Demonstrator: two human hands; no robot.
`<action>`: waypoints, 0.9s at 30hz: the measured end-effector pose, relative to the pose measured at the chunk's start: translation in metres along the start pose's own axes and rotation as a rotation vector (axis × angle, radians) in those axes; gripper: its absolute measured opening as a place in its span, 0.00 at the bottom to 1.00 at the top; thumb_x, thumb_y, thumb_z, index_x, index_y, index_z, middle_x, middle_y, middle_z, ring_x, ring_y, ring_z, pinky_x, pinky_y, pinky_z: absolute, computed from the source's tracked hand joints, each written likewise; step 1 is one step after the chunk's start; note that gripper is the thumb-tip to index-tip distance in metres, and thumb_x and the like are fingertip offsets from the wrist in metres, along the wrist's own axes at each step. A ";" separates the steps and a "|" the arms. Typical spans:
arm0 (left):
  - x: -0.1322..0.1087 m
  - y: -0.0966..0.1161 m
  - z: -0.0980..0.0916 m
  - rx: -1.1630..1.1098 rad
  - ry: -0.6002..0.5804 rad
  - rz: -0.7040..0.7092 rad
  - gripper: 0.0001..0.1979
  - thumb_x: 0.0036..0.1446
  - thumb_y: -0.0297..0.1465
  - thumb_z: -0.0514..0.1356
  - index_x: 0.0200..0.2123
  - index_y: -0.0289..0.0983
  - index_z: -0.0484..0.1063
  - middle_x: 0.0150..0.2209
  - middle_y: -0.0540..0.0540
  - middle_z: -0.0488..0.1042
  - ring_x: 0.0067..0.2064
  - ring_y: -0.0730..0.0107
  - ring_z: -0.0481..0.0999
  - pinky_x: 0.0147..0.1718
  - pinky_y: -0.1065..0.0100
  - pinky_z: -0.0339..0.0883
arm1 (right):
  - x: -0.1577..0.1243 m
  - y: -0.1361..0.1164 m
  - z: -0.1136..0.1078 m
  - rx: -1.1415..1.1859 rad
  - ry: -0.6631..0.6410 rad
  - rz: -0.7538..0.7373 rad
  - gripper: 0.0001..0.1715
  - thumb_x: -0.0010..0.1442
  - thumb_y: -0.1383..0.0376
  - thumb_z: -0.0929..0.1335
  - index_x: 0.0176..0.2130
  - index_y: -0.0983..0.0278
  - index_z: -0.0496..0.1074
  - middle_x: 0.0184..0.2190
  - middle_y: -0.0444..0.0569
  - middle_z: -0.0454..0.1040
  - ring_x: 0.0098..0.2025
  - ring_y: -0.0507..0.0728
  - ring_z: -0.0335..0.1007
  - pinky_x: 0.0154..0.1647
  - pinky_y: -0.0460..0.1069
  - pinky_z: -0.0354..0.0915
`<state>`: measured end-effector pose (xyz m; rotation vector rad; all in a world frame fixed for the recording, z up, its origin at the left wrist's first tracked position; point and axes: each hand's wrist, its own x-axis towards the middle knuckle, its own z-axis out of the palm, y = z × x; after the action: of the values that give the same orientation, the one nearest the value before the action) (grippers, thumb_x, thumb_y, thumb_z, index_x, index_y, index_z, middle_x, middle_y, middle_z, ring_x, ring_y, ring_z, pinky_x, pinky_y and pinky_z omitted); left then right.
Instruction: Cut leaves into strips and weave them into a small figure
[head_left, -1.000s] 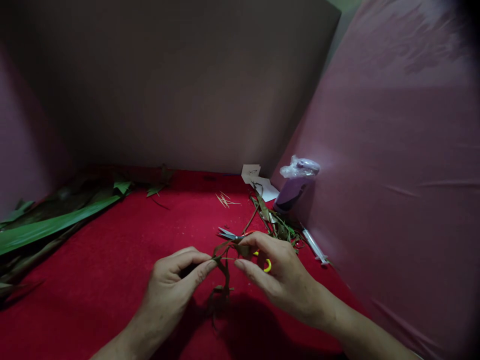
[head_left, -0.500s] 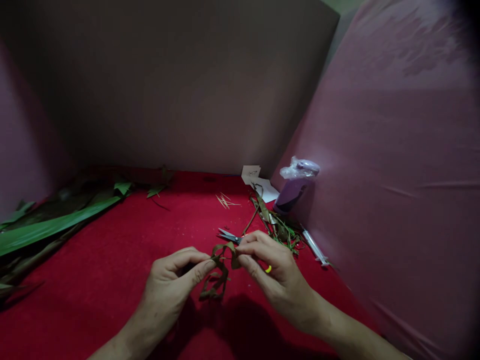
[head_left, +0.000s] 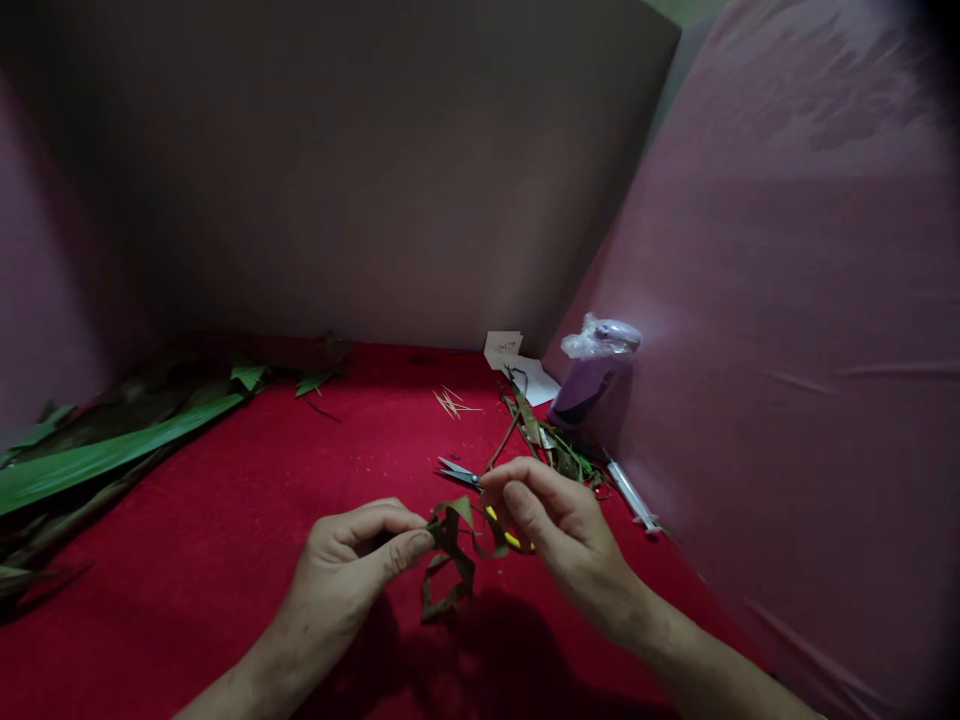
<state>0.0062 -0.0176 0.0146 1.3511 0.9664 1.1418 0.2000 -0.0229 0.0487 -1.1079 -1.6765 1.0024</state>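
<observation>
My left hand (head_left: 360, 565) pinches a folded strip of brown dried leaf (head_left: 452, 590) between thumb and forefinger. The strip twists into loops that dangle over the red cloth (head_left: 225, 560), with one curled end reaching right toward my other hand. Just beyond that end is my right hand (head_left: 559, 530), its thumb and forefinger apart and nothing visible between them. Behind and partly under the right hand lie scissors (head_left: 459, 475), blades pointing left; their yellow handle is partly hidden by the fingers.
Thin wooden sticks (head_left: 452, 404) lie farther back. Leaf scraps (head_left: 562, 455), a syringe (head_left: 632, 497), white papers (head_left: 536, 382) and a purple bottle (head_left: 585, 385) with plastic wrap line the right side. Long green leaves (head_left: 127, 450) spread along the left. A grey wall (head_left: 360, 180) stands behind.
My right hand has released the leaf strip and opened slightly. The strip's loops have swung right and lower, and more of the yellow scissor handle shows. My left hand keeps its pinch.
</observation>
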 end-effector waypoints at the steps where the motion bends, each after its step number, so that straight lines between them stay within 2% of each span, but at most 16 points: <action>1: 0.000 0.000 0.000 -0.014 -0.004 -0.008 0.05 0.47 0.31 0.63 0.23 0.37 0.77 0.22 0.50 0.72 0.27 0.73 0.69 0.27 0.74 0.62 | 0.002 0.003 -0.001 0.055 0.001 0.042 0.13 0.63 0.60 0.61 0.37 0.64 0.70 0.27 0.45 0.69 0.26 0.49 0.64 0.24 0.43 0.61; 4: 0.001 -0.001 -0.001 -0.054 -0.012 -0.017 0.05 0.47 0.31 0.64 0.22 0.37 0.77 0.21 0.51 0.70 0.25 0.75 0.66 0.25 0.75 0.59 | 0.007 0.015 0.000 0.242 -0.095 0.187 0.14 0.60 0.57 0.64 0.34 0.65 0.70 0.25 0.45 0.69 0.23 0.48 0.63 0.20 0.42 0.58; 7: 0.002 -0.003 -0.002 -0.082 -0.016 -0.019 0.05 0.47 0.31 0.64 0.22 0.37 0.77 0.21 0.51 0.69 0.24 0.76 0.64 0.24 0.75 0.58 | 0.009 0.022 0.005 0.433 -0.175 0.274 0.13 0.53 0.58 0.70 0.33 0.65 0.71 0.23 0.42 0.69 0.20 0.46 0.60 0.19 0.41 0.55; 10: 0.003 -0.003 -0.003 -0.088 0.001 -0.028 0.05 0.46 0.30 0.64 0.22 0.36 0.77 0.20 0.51 0.68 0.24 0.76 0.63 0.23 0.75 0.57 | 0.009 0.023 0.014 0.573 -0.220 0.286 0.14 0.46 0.61 0.74 0.29 0.66 0.70 0.21 0.39 0.66 0.20 0.44 0.57 0.20 0.40 0.54; 13: 0.003 -0.003 -0.003 -0.099 0.011 -0.024 0.04 0.45 0.30 0.64 0.21 0.36 0.77 0.20 0.51 0.68 0.24 0.77 0.63 0.22 0.75 0.57 | 0.010 0.020 0.023 0.634 -0.235 0.271 0.15 0.44 0.62 0.75 0.28 0.66 0.69 0.22 0.40 0.66 0.22 0.44 0.57 0.23 0.41 0.55; 19: 0.004 -0.001 -0.001 -0.119 0.007 -0.014 0.04 0.44 0.30 0.64 0.21 0.36 0.77 0.19 0.51 0.68 0.22 0.77 0.62 0.21 0.76 0.56 | 0.012 0.020 0.027 0.532 -0.257 0.224 0.18 0.47 0.61 0.73 0.25 0.66 0.62 0.22 0.39 0.63 0.22 0.46 0.54 0.24 0.43 0.54; 27: 0.002 -0.004 -0.002 -0.134 0.015 -0.010 0.04 0.45 0.30 0.64 0.22 0.36 0.77 0.21 0.50 0.70 0.25 0.75 0.66 0.25 0.74 0.60 | 0.008 0.019 0.016 0.052 -0.207 0.031 0.11 0.53 0.66 0.68 0.23 0.66 0.63 0.21 0.39 0.60 0.24 0.47 0.51 0.26 0.44 0.52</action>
<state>0.0049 -0.0147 0.0111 1.2301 0.8901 1.1889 0.1878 -0.0124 0.0276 -1.0267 -1.7897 1.2084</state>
